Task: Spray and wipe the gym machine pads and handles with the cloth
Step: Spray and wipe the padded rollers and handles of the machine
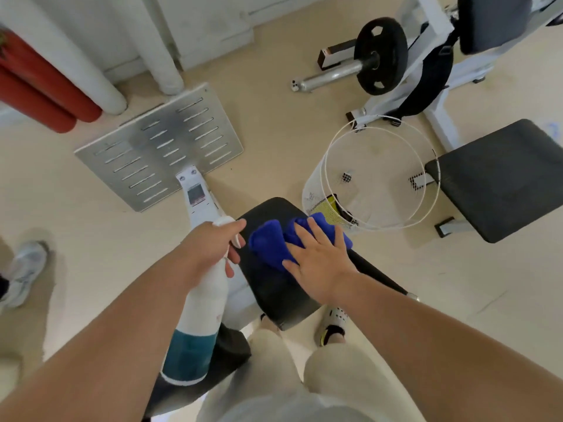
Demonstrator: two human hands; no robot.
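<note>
The left hand [213, 248] is clamped around the neck of a white spray bottle [198, 324], index finger forward, apparently on the trigger. Just right of it lies the black machine pad [274, 287]. The right hand [316, 263], fingers spread flat, presses a blue cloth [271, 242] onto the pad. A white wire basket [374, 178] stands beyond.

Bright, even light; soft, edge-warped picture

Both forearms [100, 339] are bare, no sleeves visible. The person wears light beige trousers [335, 370]. On one foot is a white perforated clog [333, 325] with yellow trim.
</note>
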